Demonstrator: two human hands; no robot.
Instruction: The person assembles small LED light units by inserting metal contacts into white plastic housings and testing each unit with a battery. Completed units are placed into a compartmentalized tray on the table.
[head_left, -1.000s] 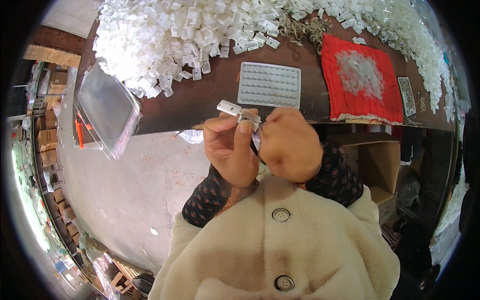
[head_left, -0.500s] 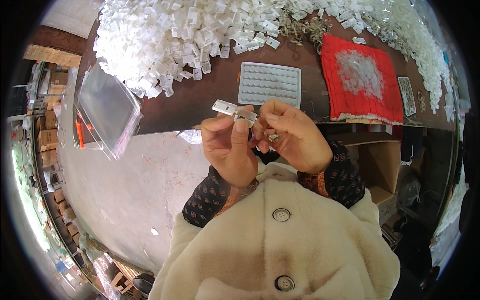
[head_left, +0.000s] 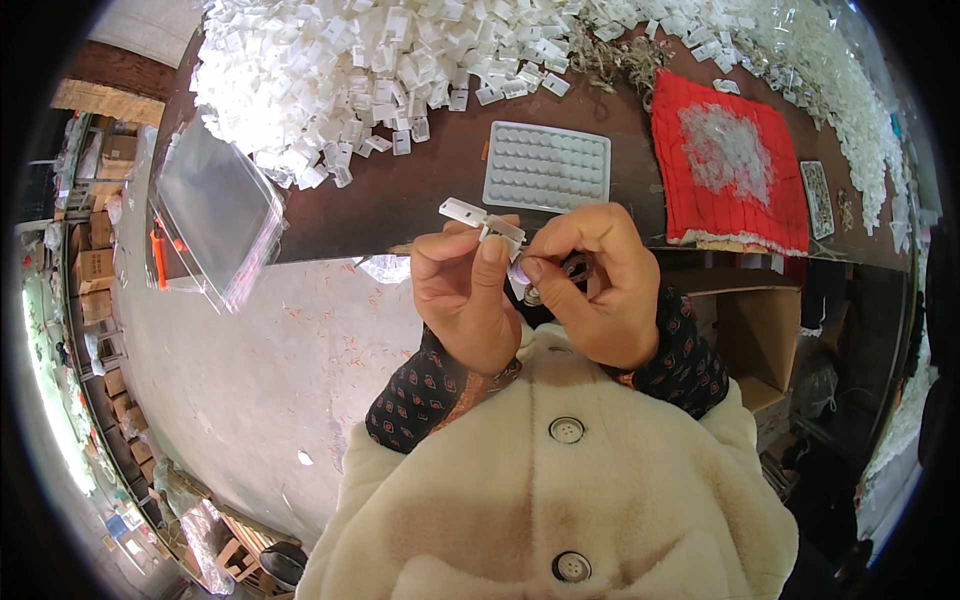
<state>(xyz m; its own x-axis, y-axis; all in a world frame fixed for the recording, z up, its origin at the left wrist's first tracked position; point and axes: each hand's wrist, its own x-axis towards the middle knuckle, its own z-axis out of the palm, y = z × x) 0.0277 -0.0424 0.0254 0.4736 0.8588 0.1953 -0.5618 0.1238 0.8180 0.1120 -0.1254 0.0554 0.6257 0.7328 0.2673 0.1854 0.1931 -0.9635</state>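
My left hand (head_left: pixel 467 290) is closed on a small white plastic case (head_left: pixel 464 211), pinched between thumb and fingers. The case has a flat white flap with a slot and a clearer part folded out beside it. Right against it, my right hand (head_left: pixel 600 285) is closed in a pinch, thumb against forefinger. Small shiny bits, partly metallic, show under its fingertips, too hidden to name. Both hands hover in front of the table's near edge. Just beyond them lies a white moulded tray (head_left: pixel 547 165) with rows of round hollows.
A large heap of white plastic cases (head_left: pixel 330 75) covers the back left of the brown table (head_left: pixel 400 195). A red cloth (head_left: pixel 728 165) bears clear small pieces. A narrow tray (head_left: pixel 817 200) lies beside it. Clear plastic bags (head_left: pixel 215 205) hang over the left edge; a cardboard box (head_left: pixel 760 335) stands below.
My right hand has turned, and its thumb and forefinger have closed together against the case. The left hand keeps its hold on the case, slightly further right in the view.
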